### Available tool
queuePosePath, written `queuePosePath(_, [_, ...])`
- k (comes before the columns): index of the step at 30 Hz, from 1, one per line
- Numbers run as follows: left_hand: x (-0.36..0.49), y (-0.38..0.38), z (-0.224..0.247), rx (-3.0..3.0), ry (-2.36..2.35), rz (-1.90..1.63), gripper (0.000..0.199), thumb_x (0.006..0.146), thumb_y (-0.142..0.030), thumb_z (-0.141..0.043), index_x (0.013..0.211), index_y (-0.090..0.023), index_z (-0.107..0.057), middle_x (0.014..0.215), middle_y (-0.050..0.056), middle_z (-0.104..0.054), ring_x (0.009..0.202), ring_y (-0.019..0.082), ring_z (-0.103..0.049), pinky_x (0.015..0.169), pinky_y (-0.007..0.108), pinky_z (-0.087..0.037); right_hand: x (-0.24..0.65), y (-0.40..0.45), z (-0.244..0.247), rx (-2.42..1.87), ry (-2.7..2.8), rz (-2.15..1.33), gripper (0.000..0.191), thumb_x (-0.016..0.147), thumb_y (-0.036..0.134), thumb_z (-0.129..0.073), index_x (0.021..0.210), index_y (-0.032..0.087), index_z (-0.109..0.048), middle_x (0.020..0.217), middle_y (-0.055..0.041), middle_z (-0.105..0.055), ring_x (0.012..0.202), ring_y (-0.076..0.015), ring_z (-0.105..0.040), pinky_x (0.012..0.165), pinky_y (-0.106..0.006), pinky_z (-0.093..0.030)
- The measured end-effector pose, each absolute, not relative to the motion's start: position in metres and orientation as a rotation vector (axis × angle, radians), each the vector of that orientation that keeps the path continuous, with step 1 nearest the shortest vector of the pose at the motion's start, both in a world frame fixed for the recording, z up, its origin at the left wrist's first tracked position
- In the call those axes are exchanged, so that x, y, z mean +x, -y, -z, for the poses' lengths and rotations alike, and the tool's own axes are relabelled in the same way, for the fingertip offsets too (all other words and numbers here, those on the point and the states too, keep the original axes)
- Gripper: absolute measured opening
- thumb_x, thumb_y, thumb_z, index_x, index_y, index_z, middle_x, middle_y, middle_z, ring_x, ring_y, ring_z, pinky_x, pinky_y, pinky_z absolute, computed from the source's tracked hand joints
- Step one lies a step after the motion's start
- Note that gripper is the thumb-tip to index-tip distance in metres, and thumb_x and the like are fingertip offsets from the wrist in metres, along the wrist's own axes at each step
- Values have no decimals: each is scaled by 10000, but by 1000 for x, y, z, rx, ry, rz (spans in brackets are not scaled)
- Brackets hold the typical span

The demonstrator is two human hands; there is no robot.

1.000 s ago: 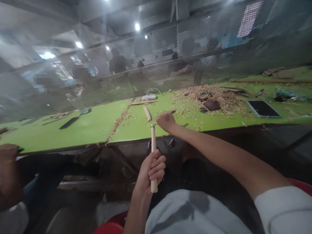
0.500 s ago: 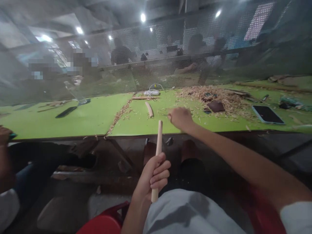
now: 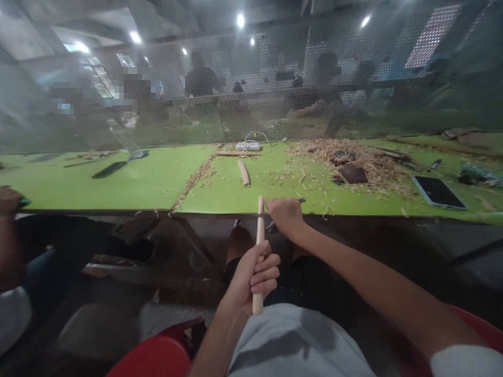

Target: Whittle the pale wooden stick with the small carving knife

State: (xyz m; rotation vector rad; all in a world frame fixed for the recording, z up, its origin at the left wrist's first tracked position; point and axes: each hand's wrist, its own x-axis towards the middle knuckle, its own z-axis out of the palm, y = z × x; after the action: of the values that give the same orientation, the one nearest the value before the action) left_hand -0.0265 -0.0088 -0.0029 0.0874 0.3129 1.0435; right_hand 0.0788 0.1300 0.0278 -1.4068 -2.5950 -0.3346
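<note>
The pale wooden stick (image 3: 261, 228) stands out from your left hand (image 3: 261, 269), its long axis running away from your lap toward the green tabletop (image 3: 133, 191), leaning very slightly to your right at the far end. Your left fingers are wrapped around its lower part, with a short butt showing beneath the fist and the longer length beyond it. Your right hand (image 3: 286, 214) is curled closed just to the right of the stick's far end, around a narrow dark tool (image 3: 302, 200); one end pokes out past the knuckles, and a thin strip at the other side lies across the stick, below its tip. So the tool's line runs crosswise to the stick; your left hand is on the wood, your right just beside it. Farther out on the tabletop lie a loose curved piece of wood (image 3: 244, 173), a white device with a cable (image 3: 249, 146), a heap of shavings (image 3: 379, 165) and, at the right, a phone (image 3: 439, 191). A mesh screen (image 3: 271, 123) rises behind. Another person's hand (image 3: 10, 201) is at the far left.
</note>
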Motion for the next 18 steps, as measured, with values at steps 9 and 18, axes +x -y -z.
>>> queuePosePath(9, [-34, 12, -1, 107, -304, -1026, 331, 898, -223, -723, 736, -164, -440, 527, -118, -235, 319, -15, -232, 278, 80, -79, 70, -145, -31, -1328, 2572, 355, 380, 1024, 152, -364, 990, 119, -741, 900, -150, -752, 818, -254, -701, 659, -305, -357])
queuePosePath(18, [-36, 19, -6, 105, -279, -1016, 334, 884, -210, -746, 756, -171, -440, 514, -120, -265, 317, -18, -198, 277, 67, -72, 67, -152, -49, -1349, 2605, 275, 352, 962, 95, -415, 1053, 73, -754, 956, -186, -756, 853, -214, -681, 715, -257, -394])
